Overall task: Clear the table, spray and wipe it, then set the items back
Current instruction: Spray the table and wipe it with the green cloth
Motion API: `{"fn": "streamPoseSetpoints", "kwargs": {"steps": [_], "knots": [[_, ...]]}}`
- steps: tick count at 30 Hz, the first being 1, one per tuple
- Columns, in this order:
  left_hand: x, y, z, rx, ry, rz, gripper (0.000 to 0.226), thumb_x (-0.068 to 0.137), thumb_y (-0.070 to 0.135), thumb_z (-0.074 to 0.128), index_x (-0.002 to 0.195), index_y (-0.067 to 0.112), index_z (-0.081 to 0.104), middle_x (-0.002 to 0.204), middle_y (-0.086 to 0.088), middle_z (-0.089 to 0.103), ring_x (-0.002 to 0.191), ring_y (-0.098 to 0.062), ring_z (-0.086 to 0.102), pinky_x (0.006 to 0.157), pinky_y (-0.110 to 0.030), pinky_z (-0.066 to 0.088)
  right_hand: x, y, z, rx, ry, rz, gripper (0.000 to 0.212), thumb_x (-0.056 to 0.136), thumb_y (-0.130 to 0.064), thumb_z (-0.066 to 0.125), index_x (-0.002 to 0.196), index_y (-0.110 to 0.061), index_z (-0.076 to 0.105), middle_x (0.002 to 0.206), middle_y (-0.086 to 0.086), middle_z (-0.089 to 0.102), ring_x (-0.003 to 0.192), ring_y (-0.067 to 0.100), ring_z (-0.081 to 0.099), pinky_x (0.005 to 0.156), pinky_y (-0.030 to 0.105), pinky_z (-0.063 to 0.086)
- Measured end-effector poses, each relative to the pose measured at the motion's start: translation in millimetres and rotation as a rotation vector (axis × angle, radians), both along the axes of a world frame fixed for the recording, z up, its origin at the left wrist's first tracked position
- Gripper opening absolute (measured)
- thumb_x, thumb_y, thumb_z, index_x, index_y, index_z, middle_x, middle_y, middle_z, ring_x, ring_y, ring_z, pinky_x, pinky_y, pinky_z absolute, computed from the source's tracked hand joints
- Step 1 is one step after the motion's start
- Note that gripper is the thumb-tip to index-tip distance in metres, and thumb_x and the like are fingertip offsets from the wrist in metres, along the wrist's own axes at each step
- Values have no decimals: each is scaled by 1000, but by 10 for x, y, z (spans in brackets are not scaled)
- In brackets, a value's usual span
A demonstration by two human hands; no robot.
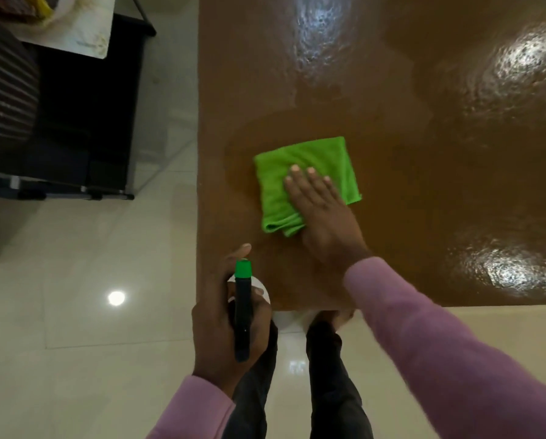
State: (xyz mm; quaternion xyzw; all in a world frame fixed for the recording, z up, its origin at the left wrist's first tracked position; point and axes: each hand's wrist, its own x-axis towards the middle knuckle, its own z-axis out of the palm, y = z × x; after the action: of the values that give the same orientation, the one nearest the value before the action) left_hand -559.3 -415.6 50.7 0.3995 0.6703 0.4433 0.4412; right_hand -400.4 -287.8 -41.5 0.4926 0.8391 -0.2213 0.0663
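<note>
A folded green cloth (316,160) lies on the brown table (423,137) near its front left corner. My right hand (322,213) presses flat on the cloth, fingers together and stretched forward, covering its near right part. My left hand (214,315) grips a spray bottle (243,308) with a black head and a green nozzle, held at the table's front left corner and pointing forward over the top. The bottle's white body is mostly hidden under the hand. The table surface is glossy and shows bright light reflections.
A black low stand (85,122) stands on the pale tiled floor (75,280) to the left of the table, with a white sheet (75,30) on it. A striped dark cushion (2,90) shows at the far left. My legs (328,375) are at the table's front edge.
</note>
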Motion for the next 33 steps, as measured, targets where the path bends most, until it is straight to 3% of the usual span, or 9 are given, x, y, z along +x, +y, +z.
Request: {"fn": "streamPoseSetpoints", "kwargs": {"steps": [3,7,9,13,17,21,25,29,33], "knots": [[-64,-36,10,24,-5,45,53,79,13,60,118,47,50,101,37,60,70,-1,64,64,-6,48,654,387,11,17,-79,-440,85,68,-20,29,151,-5,17,159,15,11,146,37,5,117,53,10],[-85,-118,-67,-4,44,68,54,80,18,63,120,51,48,119,25,59,88,-8,66,75,-23,54,109,820,18,-7,-122,-838,85,71,-23,29,152,-4,10,160,13,3,145,42,0,118,50,6],[-97,-124,-59,-22,72,36,50,80,28,60,123,49,45,124,32,55,91,-2,66,78,-19,53,-426,737,-12,16,-124,-699,81,77,-21,35,152,-7,9,161,11,1,146,39,-2,118,48,2],[-92,-108,0,-58,113,32,51,77,28,56,120,55,45,99,37,58,83,8,62,71,-25,56,-1085,75,-25,26,-34,-93,79,80,-17,39,153,-13,8,161,4,2,147,33,-4,119,45,-3],[-204,-117,-9,-57,119,111,45,79,16,57,115,42,55,101,29,62,94,-1,63,80,-37,56,-274,-67,12,-15,-25,127,81,72,-23,22,153,-20,13,161,-2,7,148,22,0,120,42,1],[-303,-77,-35,-43,107,157,44,76,-1,59,114,20,56,107,25,64,95,-3,65,83,-31,56,812,-132,32,2,-84,-427,85,70,-19,30,152,-13,12,161,9,6,147,32,-1,117,54,8],[-303,-124,-87,-14,57,176,45,76,-7,58,114,16,54,114,16,63,103,-11,63,88,-45,54,237,-92,7,-22,-29,-859,84,72,-22,35,152,-7,12,160,12,2,146,39,-4,116,47,-3],[-233,-327,-30,-48,91,81,47,80,15,62,122,31,49,119,21,59,110,-11,61,91,-33,51,-637,-702,9,-32,33,-372,77,82,-19,37,153,-14,8,161,5,0,146,32,-11,118,44,-9],[-310,-528,15,-55,165,-8,44,82,29,59,123,40,46,119,4,65,107,-9,63,89,-17,48,-148,-960,26,-62,28,-24,78,81,-20,36,153,-22,6,159,-5,-2,146,21,-10,120,40,-3]]}}
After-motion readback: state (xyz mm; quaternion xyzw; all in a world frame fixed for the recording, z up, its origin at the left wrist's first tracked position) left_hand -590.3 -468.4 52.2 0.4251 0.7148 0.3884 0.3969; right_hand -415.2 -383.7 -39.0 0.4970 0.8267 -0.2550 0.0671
